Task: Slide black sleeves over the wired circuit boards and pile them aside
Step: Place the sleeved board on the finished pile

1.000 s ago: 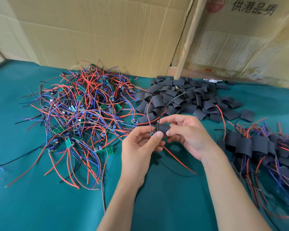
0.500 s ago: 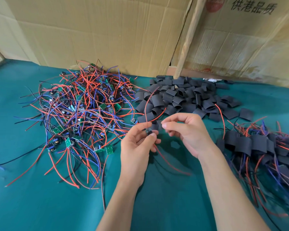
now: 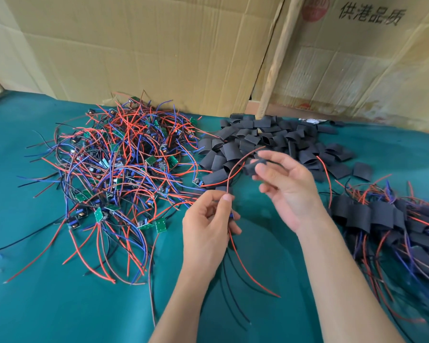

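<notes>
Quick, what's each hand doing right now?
Left hand: pinching a wired circuit board.
Right hand: pinching a black sleeve.

We saw a matt teal cloth (image 3: 60, 305) over the table, creased brown cardboard (image 3: 146, 50) behind, a rough wooden stick (image 3: 275, 65), matt black sleeves (image 3: 270, 137), and glossy plastic-coated wires (image 3: 124, 154) on green boards.

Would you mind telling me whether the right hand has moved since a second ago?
Yes. The right hand has lifted away from the left hand, up toward the loose black sleeve pile, pinching a sleeve.
</notes>
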A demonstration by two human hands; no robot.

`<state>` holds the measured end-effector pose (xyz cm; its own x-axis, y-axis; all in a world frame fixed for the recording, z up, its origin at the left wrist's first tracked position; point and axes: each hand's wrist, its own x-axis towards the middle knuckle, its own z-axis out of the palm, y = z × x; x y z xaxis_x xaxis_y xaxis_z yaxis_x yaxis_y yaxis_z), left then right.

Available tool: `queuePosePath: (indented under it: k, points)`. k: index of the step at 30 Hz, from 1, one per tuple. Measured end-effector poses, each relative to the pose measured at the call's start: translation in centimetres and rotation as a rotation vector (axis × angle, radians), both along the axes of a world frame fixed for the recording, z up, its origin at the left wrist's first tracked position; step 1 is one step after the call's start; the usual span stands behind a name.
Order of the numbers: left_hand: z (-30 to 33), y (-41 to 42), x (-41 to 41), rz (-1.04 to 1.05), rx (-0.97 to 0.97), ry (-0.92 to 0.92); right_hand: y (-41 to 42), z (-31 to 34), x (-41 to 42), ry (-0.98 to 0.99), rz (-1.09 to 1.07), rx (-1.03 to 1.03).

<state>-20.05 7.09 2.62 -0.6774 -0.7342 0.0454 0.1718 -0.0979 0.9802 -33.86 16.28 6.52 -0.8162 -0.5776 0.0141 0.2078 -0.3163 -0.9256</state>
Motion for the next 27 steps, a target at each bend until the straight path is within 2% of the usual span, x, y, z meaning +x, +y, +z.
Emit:
queuePosePath:
  k: [4,8,13,22,27]
  points:
    - [-0.1,0.0,0.0,-0.038,-0.029,-0.030,1.5,0.3,-1.5,-0.083,-0.283,-0.120]
    - [-0.2,0.1,0.0,-0.052,-0.106,-0.062,2.4,0.3,-2.4,-0.093,-0.370,-0.135]
    - [-0.2,0.1,0.1,-0.052,-0.148,-0.073,1.7,0.6,-1.8,-0.048,-0.257,-0.091]
    - [0.1,0.2,0.2,-0.053,-0.087,-0.041,-0.4,0.0,0.6,-0.070,0.197,0.126]
    - [0.3,-0.1,0.2,-0.107,0.017,0.003,-0.6,0.0,0.7,0.019,0.229,0.192]
